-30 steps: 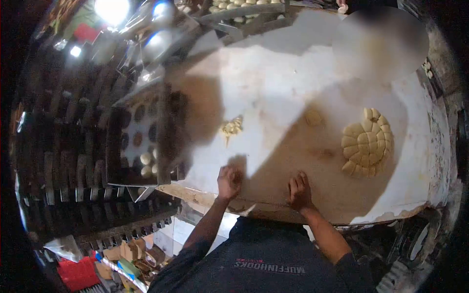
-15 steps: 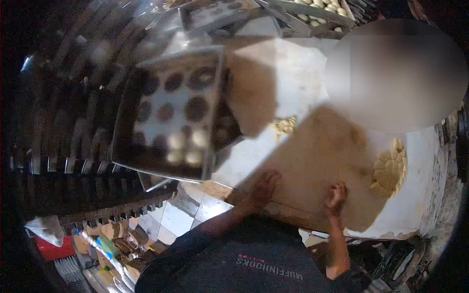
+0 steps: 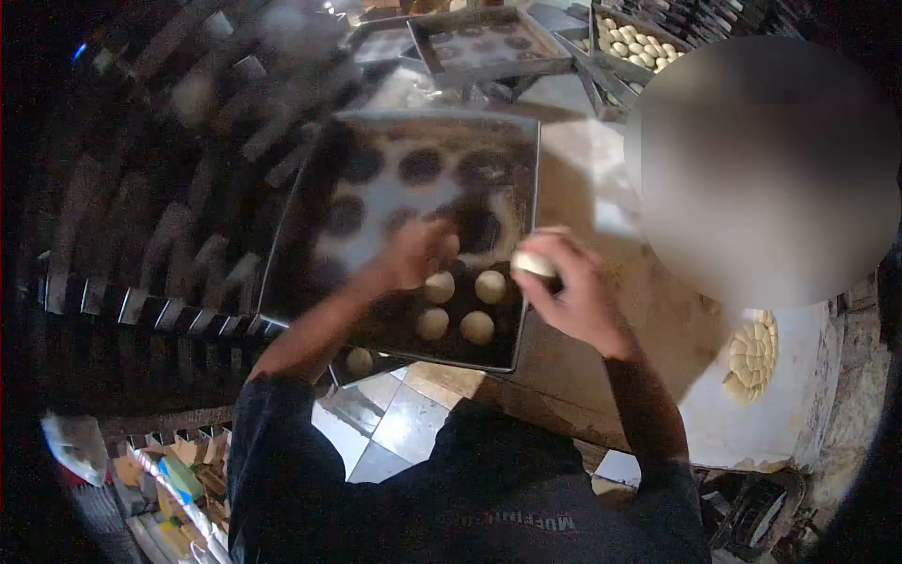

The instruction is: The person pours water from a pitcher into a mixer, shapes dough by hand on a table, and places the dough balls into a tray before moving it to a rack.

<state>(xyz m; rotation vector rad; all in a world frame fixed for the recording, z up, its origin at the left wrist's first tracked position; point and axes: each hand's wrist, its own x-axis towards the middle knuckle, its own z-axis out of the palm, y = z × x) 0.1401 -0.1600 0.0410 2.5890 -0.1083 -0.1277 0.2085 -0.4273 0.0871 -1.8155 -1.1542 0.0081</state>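
My right hand [image 3: 578, 287] is curled around a pale dough ball [image 3: 534, 264] by the right wall of a dark metal baking tray [image 3: 395, 350]. Over the middle of that tray is my left hand [image 3: 416, 254], blurred, with its fingers closed on another dough ball [image 3: 452, 246] that shows only at its edge. Below it in the tray, several round dough balls [image 3: 477, 326] sit in the near right corner. Dark round marks cover the rest of the tray's bottom.
A mound of cut dough pieces [image 3: 752, 357] lies on the worktable [image 3: 639, 376] at right. More trays [image 3: 489, 70] stand at the back, one tray [image 3: 601, 19] filled with dough balls. Dark racks line the left. A person with a blurred-out head is at upper right.
Both hands have left the worktable surface and moved up, the left over the tray, the right beside it. Each now holds a dough ball. The view has shifted, putting the tray further right.
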